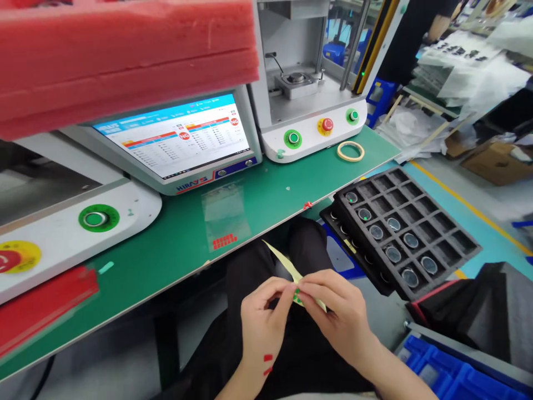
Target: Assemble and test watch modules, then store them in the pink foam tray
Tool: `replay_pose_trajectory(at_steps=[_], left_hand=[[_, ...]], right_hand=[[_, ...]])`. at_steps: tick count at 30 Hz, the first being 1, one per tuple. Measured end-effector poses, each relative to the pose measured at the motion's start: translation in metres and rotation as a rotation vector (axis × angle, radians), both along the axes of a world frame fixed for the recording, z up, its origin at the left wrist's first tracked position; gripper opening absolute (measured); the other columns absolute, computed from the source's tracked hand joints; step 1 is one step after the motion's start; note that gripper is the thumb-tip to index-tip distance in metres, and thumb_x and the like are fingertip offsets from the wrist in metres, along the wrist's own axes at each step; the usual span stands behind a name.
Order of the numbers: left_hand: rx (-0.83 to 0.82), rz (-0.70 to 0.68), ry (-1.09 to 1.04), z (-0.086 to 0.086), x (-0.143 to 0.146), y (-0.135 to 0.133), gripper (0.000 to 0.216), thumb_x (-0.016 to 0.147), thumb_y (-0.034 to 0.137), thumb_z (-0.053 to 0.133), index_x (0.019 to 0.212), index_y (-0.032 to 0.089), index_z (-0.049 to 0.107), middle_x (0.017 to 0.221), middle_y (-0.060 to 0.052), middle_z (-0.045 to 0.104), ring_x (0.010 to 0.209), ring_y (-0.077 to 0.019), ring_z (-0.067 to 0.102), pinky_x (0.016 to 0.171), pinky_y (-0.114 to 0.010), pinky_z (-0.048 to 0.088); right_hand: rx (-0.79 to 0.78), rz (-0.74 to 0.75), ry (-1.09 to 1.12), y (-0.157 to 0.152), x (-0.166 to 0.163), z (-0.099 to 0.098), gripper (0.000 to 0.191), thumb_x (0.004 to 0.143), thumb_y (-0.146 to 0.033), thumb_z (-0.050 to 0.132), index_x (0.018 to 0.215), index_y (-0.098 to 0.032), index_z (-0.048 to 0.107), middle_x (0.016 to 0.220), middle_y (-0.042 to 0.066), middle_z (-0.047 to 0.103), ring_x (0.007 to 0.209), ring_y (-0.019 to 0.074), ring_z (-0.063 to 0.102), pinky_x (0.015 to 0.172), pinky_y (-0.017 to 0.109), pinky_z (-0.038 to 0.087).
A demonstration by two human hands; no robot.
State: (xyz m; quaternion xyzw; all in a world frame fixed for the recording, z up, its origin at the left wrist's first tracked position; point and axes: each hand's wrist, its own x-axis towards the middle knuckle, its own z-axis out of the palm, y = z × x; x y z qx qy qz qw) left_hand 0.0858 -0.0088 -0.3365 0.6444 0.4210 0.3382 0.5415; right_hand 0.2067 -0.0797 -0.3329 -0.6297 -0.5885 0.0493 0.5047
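A pale yellow strip of sticker backing paper (285,261) with small green dot stickers is pinched between my two hands above my lap. My left hand (266,311) closes thumb and forefinger on the strip's near part, by the green dots. Right beside it, my right hand (339,308) grips the same strip, fingertips almost touching the left ones. One end of the paper sticks up and away toward the bench. Two small red stickers (268,358) are on my left wrist. My fingertips partly hide the dots.
On the green bench (283,189) lie a clear sheet with red stickers (225,241) and a tape roll (350,151). A screen (179,139) and a press machine (308,122) stand behind. At right, a black foam tray (408,228) holds several round parts. Pink foam (125,61) overhangs the upper left.
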Motion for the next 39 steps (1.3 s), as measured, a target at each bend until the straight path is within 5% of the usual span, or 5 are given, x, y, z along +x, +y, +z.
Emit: replay_pose_trajectory(at_steps=[9,21,31,35,39], left_hand=[[0.090,-0.170,-0.064,0.004,-0.005,-0.002,0.013,0.084,0.017,0.062,0.082,0.017,0.074,0.079,-0.004,0.073,0.073,-0.0143,0.069,0.068,-0.019,0.055],[-0.044,-0.154,-0.061,0.007,-0.004,0.000,0.018,0.087,0.020,0.060,0.082,0.016,0.077,0.075,-0.005,0.072,0.068,-0.0152,0.066,0.064,-0.022,0.053],[-0.012,-0.189,0.009,0.003,-0.005,-0.002,0.018,0.088,0.026,0.059,0.085,0.019,0.075,0.078,-0.003,0.071,0.067,-0.0143,0.066,0.064,-0.020,0.052],[-0.055,-0.075,0.067,-0.002,-0.003,-0.004,0.017,0.082,0.035,0.067,0.080,0.020,0.075,0.077,-0.002,0.071,0.067,-0.0153,0.066,0.066,-0.020,0.052],[-0.097,-0.085,0.091,-0.011,-0.002,-0.004,0.022,0.078,0.041,0.069,0.076,0.020,0.074,0.073,-0.001,0.070,0.067,-0.0166,0.066,0.063,-0.019,0.052]], right_hand=[[0.116,-0.068,-0.160,-0.006,0.000,-0.002,0.021,0.082,0.001,0.064,0.094,-0.016,0.067,0.085,0.006,0.076,0.077,0.0165,0.070,0.076,0.030,0.058],[0.156,-0.141,-0.248,-0.003,-0.002,-0.008,0.021,0.085,-0.004,0.063,0.102,-0.017,0.066,0.080,0.005,0.076,0.072,0.0183,0.073,0.073,0.031,0.060],[0.040,0.027,-0.118,-0.008,0.002,-0.008,0.017,0.088,-0.005,0.056,0.097,-0.017,0.062,0.091,0.007,0.076,0.081,0.0164,0.072,0.078,0.031,0.058],[-0.182,0.035,0.302,-0.012,0.041,-0.030,0.010,0.090,-0.025,0.060,0.082,-0.020,0.065,0.096,0.006,0.076,0.086,0.0175,0.073,0.078,0.027,0.059],[-0.269,-0.387,0.451,-0.028,0.141,-0.071,0.026,0.092,-0.040,0.057,0.082,-0.018,0.064,0.084,0.004,0.072,0.071,0.0154,0.070,0.068,0.028,0.058]])
